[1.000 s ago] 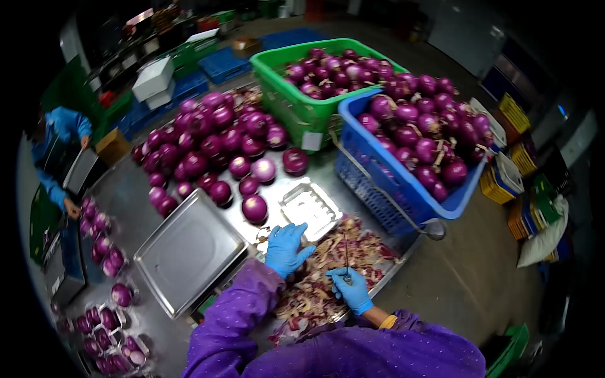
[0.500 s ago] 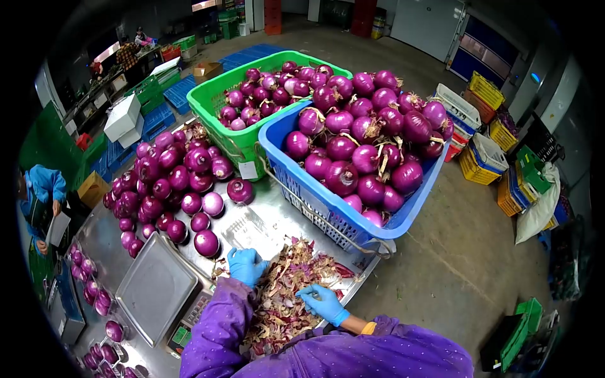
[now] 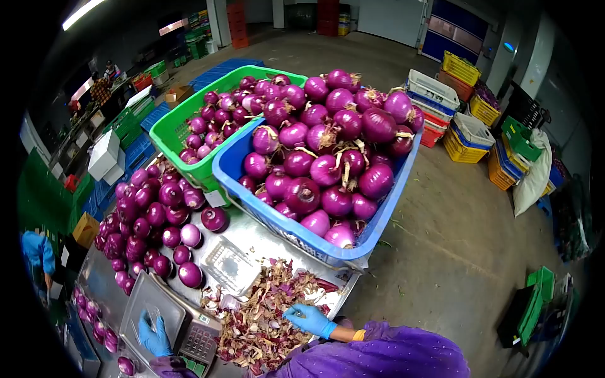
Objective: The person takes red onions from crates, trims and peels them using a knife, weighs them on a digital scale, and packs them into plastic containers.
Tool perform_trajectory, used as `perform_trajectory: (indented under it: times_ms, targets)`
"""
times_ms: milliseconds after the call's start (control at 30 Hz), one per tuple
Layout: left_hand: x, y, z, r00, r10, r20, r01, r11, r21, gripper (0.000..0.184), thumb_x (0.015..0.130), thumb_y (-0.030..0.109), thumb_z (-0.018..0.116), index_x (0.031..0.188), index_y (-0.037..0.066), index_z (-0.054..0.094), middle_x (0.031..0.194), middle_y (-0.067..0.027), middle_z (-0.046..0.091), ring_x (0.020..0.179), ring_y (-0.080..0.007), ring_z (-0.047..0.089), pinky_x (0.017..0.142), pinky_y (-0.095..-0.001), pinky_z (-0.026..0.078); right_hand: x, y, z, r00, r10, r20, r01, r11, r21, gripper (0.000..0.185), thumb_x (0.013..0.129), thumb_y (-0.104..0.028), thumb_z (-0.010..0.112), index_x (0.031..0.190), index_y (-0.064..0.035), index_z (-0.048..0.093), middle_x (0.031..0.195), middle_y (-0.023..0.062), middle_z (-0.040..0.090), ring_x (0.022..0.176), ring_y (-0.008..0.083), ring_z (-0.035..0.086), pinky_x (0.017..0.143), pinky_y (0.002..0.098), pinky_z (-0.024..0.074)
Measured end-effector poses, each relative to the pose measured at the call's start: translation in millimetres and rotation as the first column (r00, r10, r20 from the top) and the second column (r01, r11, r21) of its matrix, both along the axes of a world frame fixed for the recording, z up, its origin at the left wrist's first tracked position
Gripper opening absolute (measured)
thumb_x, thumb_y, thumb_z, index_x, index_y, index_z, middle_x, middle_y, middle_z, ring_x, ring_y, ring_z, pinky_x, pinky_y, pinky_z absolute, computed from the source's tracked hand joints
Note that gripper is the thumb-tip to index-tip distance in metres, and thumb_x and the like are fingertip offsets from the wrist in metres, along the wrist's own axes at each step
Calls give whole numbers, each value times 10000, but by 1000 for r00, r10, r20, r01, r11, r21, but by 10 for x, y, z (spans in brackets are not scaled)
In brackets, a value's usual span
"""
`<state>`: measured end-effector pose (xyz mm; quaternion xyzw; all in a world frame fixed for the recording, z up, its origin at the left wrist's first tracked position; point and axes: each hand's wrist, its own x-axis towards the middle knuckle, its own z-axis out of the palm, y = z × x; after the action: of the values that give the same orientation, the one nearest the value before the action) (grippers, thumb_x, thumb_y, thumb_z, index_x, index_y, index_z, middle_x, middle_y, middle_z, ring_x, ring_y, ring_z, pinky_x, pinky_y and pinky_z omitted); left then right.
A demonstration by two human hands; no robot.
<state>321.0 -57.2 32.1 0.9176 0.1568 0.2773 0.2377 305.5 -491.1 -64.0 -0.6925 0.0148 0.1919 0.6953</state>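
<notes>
My left hand (image 3: 154, 335), in a blue glove, is over the grey platform of a weighing scale (image 3: 135, 310). Its fingers are spread apart and I see nothing held in them. My right hand (image 3: 310, 320), gloved in blue too, hovers at the right side of a heap of dry onion skins (image 3: 268, 315). Its fingers are curled together; whatever may be between them is hidden. A clear plastic tray (image 3: 232, 265) lies at the heap's upper left. Beside it are loose red onions (image 3: 190, 274), piled higher toward the left.
A blue basket (image 3: 309, 244) heaped with red onions stands on the metal table (image 3: 211, 242), with a green basket (image 3: 170, 151) of onions behind it. Several packed onions (image 3: 99, 324) lie at left. A person in blue (image 3: 39, 255) is at far left. Stacked crates (image 3: 463, 142) stand right.
My left hand has moved left, from the skins beside the clear tray to over the scale, and its fingers have spread. My right hand stays near the skins. The view has shifted.
</notes>
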Motion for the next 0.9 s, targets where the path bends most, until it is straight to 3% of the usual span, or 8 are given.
perform_trajectory:
  times_ms: [67,200,267,333,433,567,733,900]
  targets:
    - [383,-544,573,983,-182,29,181,983,15,590,821,153,661,1343,-16,443,1280,-172,523,1163,-262,521,1014,-371,384,30,-75,102,997,52,-57,-56,995,-77,197,926,-210,597,1040,-49,615,878,13,638,694,56,597,615,220,503]
    - [1345,-2104,1570,758,-616,214,650,692,-313,671,771,77,662,1377,-17,389,1312,-161,509,1208,-271,492,1056,-385,345,31,-249,-35,989,60,138,-39,988,-150,212,910,-183,599,1032,-9,602,946,40,655,797,94,610,733,256,509]
    - [1759,-2939,1879,499,-836,227,863,456,-216,718,721,123,729,1356,-1,418,1302,-173,529,1215,-290,501,1052,-405,359,-16,-354,-59,988,0,154,16,995,-103,250,894,-256,609,1029,-45,613,902,68,664,773,153,627,726,283,500]
    - [2227,-4210,2061,199,-973,121,948,222,227,795,686,283,785,1362,79,419,1289,-169,531,1172,-308,529,1007,-431,392,-52,-495,-185,985,-53,164,68,994,-87,278,882,-290,615,1054,-72,624,882,82,675,754,198,645,721,309,502]
    - [2578,-5301,1923,356,-933,-53,863,306,401,928,672,419,769,1427,115,324,1370,-171,430,1251,-324,440,1027,-484,333,-120,-676,76,977,-110,181,141,975,-169,280,887,-292,610,1052,-67,627,807,120,664,689,257,646,665,353,503]
    - [2941,-6047,1762,497,-832,-246,829,372,417,966,651,472,760,1437,150,300,1376,-205,397,1265,-353,412,1028,-519,310,-252,-889,-14,942,-160,295,248,924,-291,319,884,-343,611,1074,-89,631,835,134,675,740,289,665,665,374,509]
    - [3043,-6157,1805,501,-849,-171,827,411,384,860,548,462,810,1295,178,491,1083,-166,535,1009,-345,553,897,-471,428,-306,-1035,41,975,-190,115,217,922,-321,245,863,-218,653,1044,-52,659,924,115,693,803,215,677,733,319,524]
    - [2974,-6004,1820,411,-911,29,873,403,274,825,527,419,838,1249,166,531,1046,-178,540,974,-346,559,877,-435,456,-304,-987,-101,957,-212,200,264,922,-284,269,869,-288,638,1044,-84,651,861,134,675,743,256,661,687,342,514]
